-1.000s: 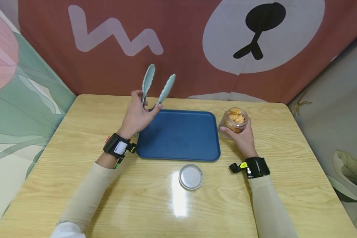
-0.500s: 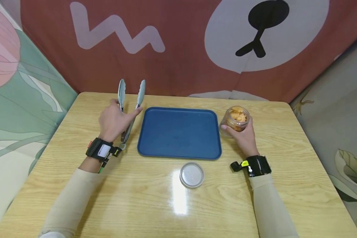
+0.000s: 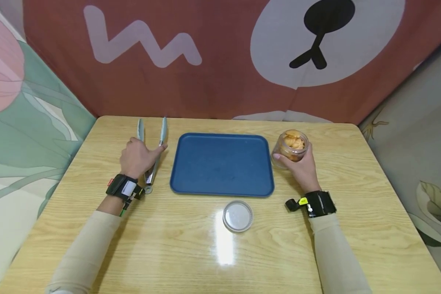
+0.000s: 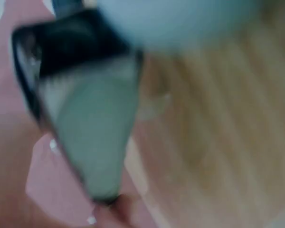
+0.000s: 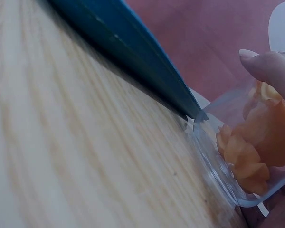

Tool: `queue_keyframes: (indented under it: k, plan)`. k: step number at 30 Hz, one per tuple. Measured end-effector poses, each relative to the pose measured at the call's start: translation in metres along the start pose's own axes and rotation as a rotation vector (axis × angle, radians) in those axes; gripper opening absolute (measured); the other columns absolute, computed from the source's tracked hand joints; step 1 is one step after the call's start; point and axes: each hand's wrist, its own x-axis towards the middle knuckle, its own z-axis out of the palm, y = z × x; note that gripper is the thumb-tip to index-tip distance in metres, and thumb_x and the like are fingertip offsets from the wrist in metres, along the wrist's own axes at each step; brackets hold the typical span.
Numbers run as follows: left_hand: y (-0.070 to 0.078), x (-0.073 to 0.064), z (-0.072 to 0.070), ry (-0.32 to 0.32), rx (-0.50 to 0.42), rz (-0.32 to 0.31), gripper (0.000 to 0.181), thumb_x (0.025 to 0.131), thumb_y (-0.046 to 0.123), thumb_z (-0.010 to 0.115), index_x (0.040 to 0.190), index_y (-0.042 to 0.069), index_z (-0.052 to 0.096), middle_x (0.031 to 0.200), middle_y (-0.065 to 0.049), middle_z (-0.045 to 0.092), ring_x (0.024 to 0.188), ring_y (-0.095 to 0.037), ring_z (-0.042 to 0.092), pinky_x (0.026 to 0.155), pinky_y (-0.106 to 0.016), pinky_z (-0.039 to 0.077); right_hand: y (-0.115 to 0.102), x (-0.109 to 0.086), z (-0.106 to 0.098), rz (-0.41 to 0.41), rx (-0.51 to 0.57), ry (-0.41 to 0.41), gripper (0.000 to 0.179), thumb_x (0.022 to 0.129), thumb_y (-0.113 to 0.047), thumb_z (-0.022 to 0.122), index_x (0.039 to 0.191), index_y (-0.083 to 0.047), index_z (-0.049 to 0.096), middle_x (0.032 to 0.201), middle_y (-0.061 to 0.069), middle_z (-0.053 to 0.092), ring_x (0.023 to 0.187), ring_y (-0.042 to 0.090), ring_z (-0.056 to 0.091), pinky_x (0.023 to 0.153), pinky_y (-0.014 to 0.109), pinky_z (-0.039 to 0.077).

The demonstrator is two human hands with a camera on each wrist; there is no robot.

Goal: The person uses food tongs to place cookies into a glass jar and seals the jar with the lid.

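Note:
In the head view, my left hand holds a pair of tongs left of the tray, thumb against one metal arm and fingers at the other. Their pale blue tips point away from me and stand apart, with nothing between them. The left wrist view is blurred and shows a tongs arm up close. On the tray's right side, my right hand grips a clear jar round its side. Orange, wavy chip-like pieces fill the uncovered jar, whose base sits at the tabletop.
A blue rectangular tray lies between my hands with nothing on it. In front of it, a round lid rests on the wooden table. A brown printed cloth hangs behind the table's far edge.
My left hand has carried the tongs left and down, from over the tray's far left corner to beside the tray. My right hand and the jar have stayed in place.

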Motion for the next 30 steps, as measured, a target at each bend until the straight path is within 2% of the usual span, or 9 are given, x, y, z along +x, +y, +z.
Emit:
queue_keyframes:
  k: [5, 7, 13, 19, 24, 27, 30]
  plan:
    - [-0.002, 0.000, 0.000, -0.092, 0.037, 0.009, 0.071, 0.072, 0.073, 0.058, 0.056, 0.005, 0.048, 0.050, -0.006, 0.041, 0.034, -0.023, 0.044, 0.026, -0.032, 0.029, 0.001, 0.000, 0.000, 0.000, 0.008, -0.004, 0.094, 0.072, -0.032, 0.082, 0.143, -0.030, 0.020, 0.140, 0.008, 0.037, 0.126, 0.017, 0.035, 0.103, 0.050, 0.028]
    - [-0.003, -0.002, 0.000, -0.113, 0.041, 0.013, 0.069, 0.072, 0.072, 0.059, 0.054, 0.007, 0.045, 0.048, -0.004, 0.038, 0.033, -0.022, 0.043, 0.025, -0.031, 0.027, 0.000, 0.000, 0.000, -0.001, 0.014, -0.007, 0.094, 0.073, -0.031, 0.082, 0.143, -0.030, 0.020, 0.140, 0.008, 0.037, 0.126, 0.017, 0.035, 0.103, 0.050, 0.029]
    - [-0.003, -0.004, -0.001, -0.125, 0.061, 0.023, 0.069, 0.073, 0.071, 0.059, 0.051, 0.008, 0.044, 0.042, -0.001, 0.036, 0.031, -0.021, 0.044, 0.024, -0.030, 0.027, -0.001, 0.000, -0.001, -0.002, 0.020, -0.009, 0.094, 0.073, -0.031, 0.081, 0.143, -0.031, 0.020, 0.140, 0.008, 0.037, 0.126, 0.017, 0.035, 0.103, 0.049, 0.029]
    - [-0.002, -0.004, -0.005, -0.181, 0.110, 0.009, 0.076, 0.072, 0.077, 0.053, 0.066, 0.001, 0.048, 0.050, -0.010, 0.046, 0.035, -0.025, 0.048, 0.028, -0.034, 0.031, -0.001, 0.000, -0.001, -0.009, 0.024, -0.004, 0.095, 0.072, -0.031, 0.082, 0.144, -0.030, 0.019, 0.140, 0.009, 0.036, 0.126, 0.018, 0.035, 0.102, 0.048, 0.029]
    - [0.000, -0.007, -0.009, -0.210, 0.134, 0.006, 0.084, 0.073, 0.079, 0.049, 0.076, -0.004, 0.048, 0.055, -0.014, 0.049, 0.039, -0.028, 0.050, 0.031, -0.037, 0.033, -0.001, -0.001, 0.000, -0.008, 0.025, -0.004, 0.094, 0.072, -0.032, 0.082, 0.143, -0.029, 0.020, 0.140, 0.008, 0.037, 0.126, 0.018, 0.036, 0.102, 0.048, 0.030]
    - [0.002, -0.009, -0.012, -0.206, 0.141, 0.031, 0.088, 0.073, 0.080, 0.049, 0.076, -0.008, 0.049, 0.061, -0.019, 0.050, 0.044, -0.033, 0.051, 0.033, -0.040, 0.035, 0.000, 0.000, -0.001, -0.007, 0.026, -0.003, 0.093, 0.073, -0.032, 0.081, 0.143, -0.030, 0.020, 0.139, 0.008, 0.037, 0.125, 0.017, 0.036, 0.102, 0.048, 0.030]
    - [0.003, -0.013, -0.015, -0.150, 0.156, 0.094, 0.094, 0.074, 0.076, 0.052, 0.082, -0.018, 0.050, 0.073, -0.031, 0.050, 0.058, -0.045, 0.052, 0.038, -0.049, 0.042, 0.001, 0.000, -0.001, -0.005, 0.025, -0.005, 0.093, 0.073, -0.032, 0.081, 0.143, -0.030, 0.020, 0.140, 0.009, 0.037, 0.126, 0.018, 0.035, 0.102, 0.048, 0.030]
